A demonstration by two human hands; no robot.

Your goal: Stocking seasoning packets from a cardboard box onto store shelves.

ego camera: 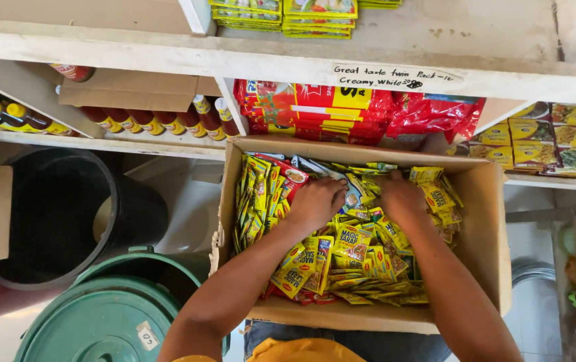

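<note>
Item: cardboard box (482, 221) of yellow seasoning sachets (348, 248), centre frame. Left hand (316, 201) at 10 o'clock, fingers curled into sachets; right hand (400, 196) at 1 o'clock, likewise buried, grip unclear. Risk: loose sachets could spill over the box's low front edge. Surroundings: green lidded bin (100, 322) at 8 o'clock, white shelves (167, 57) at 12.

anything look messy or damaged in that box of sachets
The cardboard box has a torn, ragged left edge. Inside, yellow sachets lie jumbled in the middle and right, while those at the left stand in a neat row. Both hands, left hand and right hand, are buried in the pile.
</note>
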